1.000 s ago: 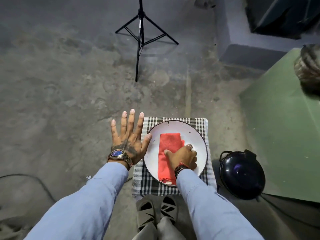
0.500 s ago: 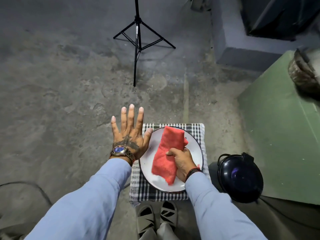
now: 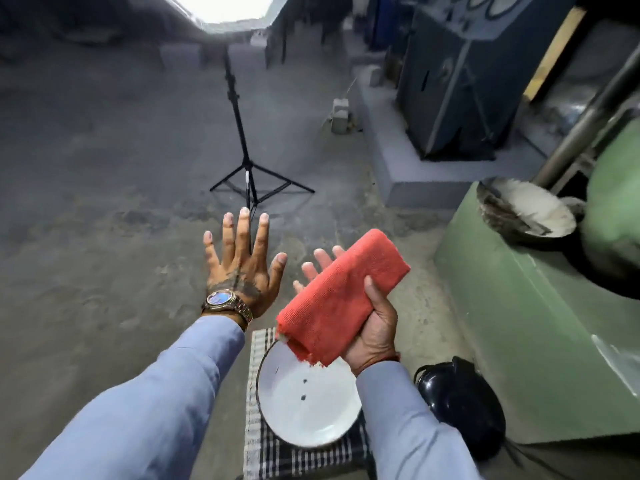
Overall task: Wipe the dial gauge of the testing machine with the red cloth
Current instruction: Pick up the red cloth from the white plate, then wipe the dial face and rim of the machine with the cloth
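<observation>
My right hand (image 3: 372, 320) holds the folded red cloth (image 3: 341, 294) up in the air, palm upward, thumb pressed across the cloth. The cloth hangs above the white plate (image 3: 304, 407), which lies bare on a checked cloth (image 3: 273, 455). My left hand (image 3: 242, 265) is spread flat in the air to the left, fingers apart, holding nothing. The green testing machine (image 3: 533, 323) stands at the right. Round white dials (image 3: 498, 5) show blurred on a dark blue machine at the top right.
A black tripod (image 3: 249, 174) stands on the concrete floor ahead. A black helmet (image 3: 464, 407) lies beside the green machine. A dirty bowl (image 3: 526, 213) sits on the green base. A grey concrete plinth (image 3: 408, 168) carries the blue machine.
My right hand lifted the red cloth off the plate and turned palm up. The view tilted up from the floor toward the machines. The left hand stays spread.
</observation>
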`<state>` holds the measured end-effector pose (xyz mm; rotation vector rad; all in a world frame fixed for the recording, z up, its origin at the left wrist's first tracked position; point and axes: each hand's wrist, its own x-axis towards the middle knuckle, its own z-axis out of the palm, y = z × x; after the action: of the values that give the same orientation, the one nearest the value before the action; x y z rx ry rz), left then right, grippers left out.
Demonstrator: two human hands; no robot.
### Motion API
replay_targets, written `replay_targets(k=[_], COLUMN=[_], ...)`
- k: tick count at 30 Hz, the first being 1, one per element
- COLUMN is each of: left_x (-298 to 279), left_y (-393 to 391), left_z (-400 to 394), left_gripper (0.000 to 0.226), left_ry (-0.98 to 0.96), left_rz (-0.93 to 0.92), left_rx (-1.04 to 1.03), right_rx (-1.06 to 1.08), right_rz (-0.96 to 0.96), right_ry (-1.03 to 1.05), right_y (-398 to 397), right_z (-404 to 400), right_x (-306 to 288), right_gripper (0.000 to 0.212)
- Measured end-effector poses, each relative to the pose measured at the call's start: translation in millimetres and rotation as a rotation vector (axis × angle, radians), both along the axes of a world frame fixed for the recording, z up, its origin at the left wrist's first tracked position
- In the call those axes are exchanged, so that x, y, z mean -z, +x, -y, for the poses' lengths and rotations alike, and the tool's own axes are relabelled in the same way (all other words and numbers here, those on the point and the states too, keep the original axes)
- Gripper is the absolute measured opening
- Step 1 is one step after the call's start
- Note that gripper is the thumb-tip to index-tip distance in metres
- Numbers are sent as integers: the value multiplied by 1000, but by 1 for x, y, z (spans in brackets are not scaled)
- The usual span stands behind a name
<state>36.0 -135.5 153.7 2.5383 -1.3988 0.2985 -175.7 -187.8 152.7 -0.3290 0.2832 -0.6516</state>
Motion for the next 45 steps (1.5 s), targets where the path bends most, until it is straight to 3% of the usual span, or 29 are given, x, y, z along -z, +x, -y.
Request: replay_targets(k=[3, 10, 15, 19, 23, 34, 39, 45], left_x=[-60, -181, -273, -318, -358, -405, -406, -399], left_y=[-14, -95, -223, -323, -444, -793, -945, -1081], left_z=[22, 67, 101, 115, 116, 37, -13, -43], left_gripper=[80, 80, 81, 81, 81, 81, 82, 82], left_ry=[-59, -193, -341, -485, -560, -699, -705, -667], left_rz=[48, 200, 178, 141, 91, -48, -111, -191], left_rx=[59, 275, 566, 764, 970, 1421, 1546, 1631], right_rx=[13, 168, 483, 724, 929, 1445, 1395, 1548], right_rz=[30, 128, 49, -93, -114, -281, -320, -321], right_ry=[-71, -207, -331, -369, -421, -369, -489, -395], right_y=[-21, -103, -223, -308, -411, -690, -826, -954], right_z=[7, 14, 3, -19, -51, -194, -258, -299], right_x=[-54, -155, -227, -273, -306, -356, -358, -361], right_gripper=[63, 90, 96, 96, 103, 79, 84, 86])
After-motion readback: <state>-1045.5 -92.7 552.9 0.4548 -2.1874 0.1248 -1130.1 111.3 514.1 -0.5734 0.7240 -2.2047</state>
